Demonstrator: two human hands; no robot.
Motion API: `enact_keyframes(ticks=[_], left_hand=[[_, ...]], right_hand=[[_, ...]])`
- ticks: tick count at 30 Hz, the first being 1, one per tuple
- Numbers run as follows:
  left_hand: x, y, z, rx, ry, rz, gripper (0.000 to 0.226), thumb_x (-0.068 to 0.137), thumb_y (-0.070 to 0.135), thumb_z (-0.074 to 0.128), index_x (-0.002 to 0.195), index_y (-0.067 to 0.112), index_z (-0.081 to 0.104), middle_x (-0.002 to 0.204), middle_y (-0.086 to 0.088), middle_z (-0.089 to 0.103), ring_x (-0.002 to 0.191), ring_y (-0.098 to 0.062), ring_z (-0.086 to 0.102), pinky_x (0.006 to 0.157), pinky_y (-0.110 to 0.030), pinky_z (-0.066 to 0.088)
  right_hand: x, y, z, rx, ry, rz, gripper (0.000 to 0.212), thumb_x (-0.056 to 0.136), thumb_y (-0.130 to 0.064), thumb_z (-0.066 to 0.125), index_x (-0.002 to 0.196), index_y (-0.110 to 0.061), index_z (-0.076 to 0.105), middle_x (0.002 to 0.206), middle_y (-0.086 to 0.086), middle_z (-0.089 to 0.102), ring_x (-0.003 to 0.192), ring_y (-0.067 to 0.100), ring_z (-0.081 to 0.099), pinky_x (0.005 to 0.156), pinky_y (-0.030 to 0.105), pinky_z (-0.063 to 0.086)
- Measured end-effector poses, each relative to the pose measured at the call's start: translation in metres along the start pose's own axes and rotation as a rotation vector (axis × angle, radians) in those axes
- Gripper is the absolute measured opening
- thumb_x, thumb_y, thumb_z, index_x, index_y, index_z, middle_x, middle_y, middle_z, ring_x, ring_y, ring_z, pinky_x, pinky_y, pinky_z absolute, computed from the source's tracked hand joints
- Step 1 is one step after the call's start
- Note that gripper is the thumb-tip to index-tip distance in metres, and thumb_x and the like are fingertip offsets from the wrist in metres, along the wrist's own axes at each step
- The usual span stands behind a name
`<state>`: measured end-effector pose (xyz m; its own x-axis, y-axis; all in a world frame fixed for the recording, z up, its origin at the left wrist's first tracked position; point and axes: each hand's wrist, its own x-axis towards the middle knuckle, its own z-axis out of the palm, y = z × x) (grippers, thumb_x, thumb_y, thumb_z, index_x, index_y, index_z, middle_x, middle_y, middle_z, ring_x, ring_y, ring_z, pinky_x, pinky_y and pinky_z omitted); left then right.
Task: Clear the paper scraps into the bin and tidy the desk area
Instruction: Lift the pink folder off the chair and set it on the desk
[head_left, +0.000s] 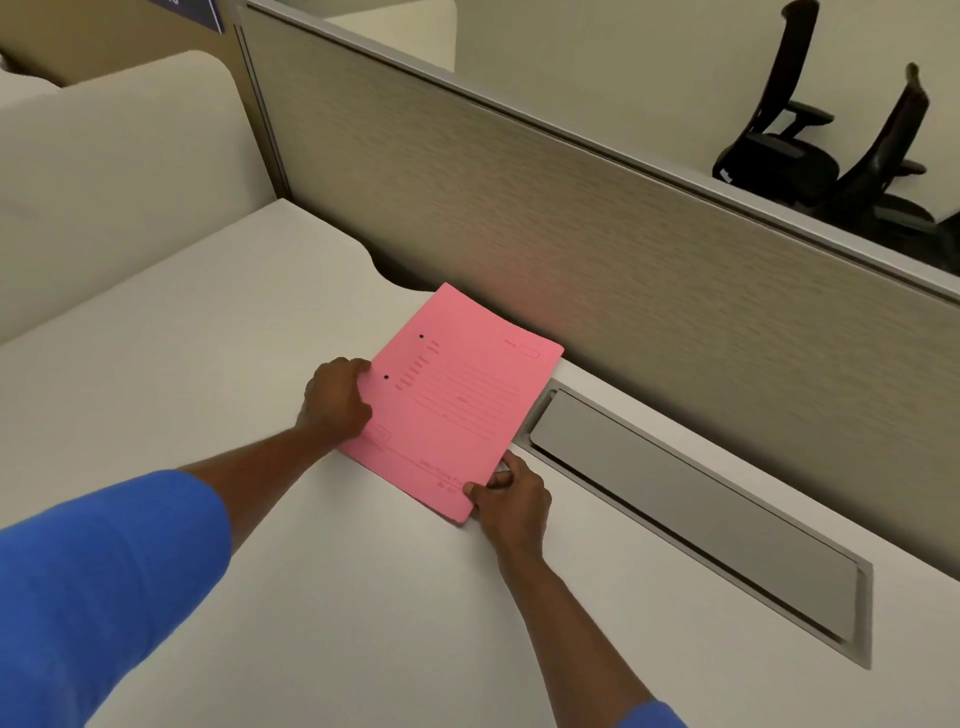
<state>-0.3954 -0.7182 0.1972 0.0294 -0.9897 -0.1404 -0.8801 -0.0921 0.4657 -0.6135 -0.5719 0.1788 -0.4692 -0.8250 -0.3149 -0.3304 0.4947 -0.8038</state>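
Right now our left hand (337, 400) is curled over the left long edge of the pink folder (457, 395), fingers bent down onto the cover near its two punched holes, gripping that side. Our right hand (511, 499) pinches the near corner of the same folder, thumb on top of the cover and the other fingers tucked under the edge. Both forearms reach in from the lower part of the view, each ending in a blue sleeve (98, 582).

We see the folder lying flat on the white desk (208, 374), turned at an angle, its far corner close to the beige partition (571, 218) that runs along the back of the desk. Printed lines and small text cover its front, too blurred for us to read. Just beside the folder's right edge sits a long grey cable flap (691, 514) set into the desk surface, running parallel to the partition.

Beyond the partition we make out two black office chairs (810, 150) standing close together. To the left, past the desk's curved edge, a cream panel (119, 171) rises.
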Motion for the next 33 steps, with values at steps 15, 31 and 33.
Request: enact_keyframes(ticks=[15,31,33], left_hand=[[-0.009,0.016,0.007,0.247,-0.03,0.029,0.061,0.096,0.04,0.069,0.14,0.002,0.051,0.142,-0.021,0.055,0.133,-0.041,0.051,0.109,-0.054,0.045],[-0.114,-0.051,-0.066,0.129,-0.066,0.05,0.021,0.099,0.033,0.062,0.092,0.019,0.076,0.094,-0.002,0.08,0.091,-0.03,0.074,0.081,-0.042,0.061],[-0.136,-0.061,-0.076,0.153,-0.113,0.067,0.022,0.1,0.035,0.062,0.091,0.02,0.075,0.091,0.0,0.08,0.09,-0.027,0.074,0.081,-0.042,0.061]], right_hand=[[-0.017,-0.005,0.019,-0.161,0.155,0.051,0.055,0.095,-0.033,0.074,0.142,-0.015,0.053,0.126,0.008,0.06,0.115,0.027,0.066,0.099,0.042,0.054],[-0.096,0.016,-0.011,-0.331,-0.012,0.01,0.038,0.094,-0.037,0.069,0.128,-0.029,0.056,0.122,-0.005,0.063,0.113,0.019,0.066,0.094,0.036,0.053],[-0.115,0.018,-0.014,-0.363,-0.042,0.01,0.033,0.093,-0.038,0.068,0.124,-0.03,0.06,0.121,-0.006,0.064,0.113,0.018,0.066,0.092,0.034,0.052]])
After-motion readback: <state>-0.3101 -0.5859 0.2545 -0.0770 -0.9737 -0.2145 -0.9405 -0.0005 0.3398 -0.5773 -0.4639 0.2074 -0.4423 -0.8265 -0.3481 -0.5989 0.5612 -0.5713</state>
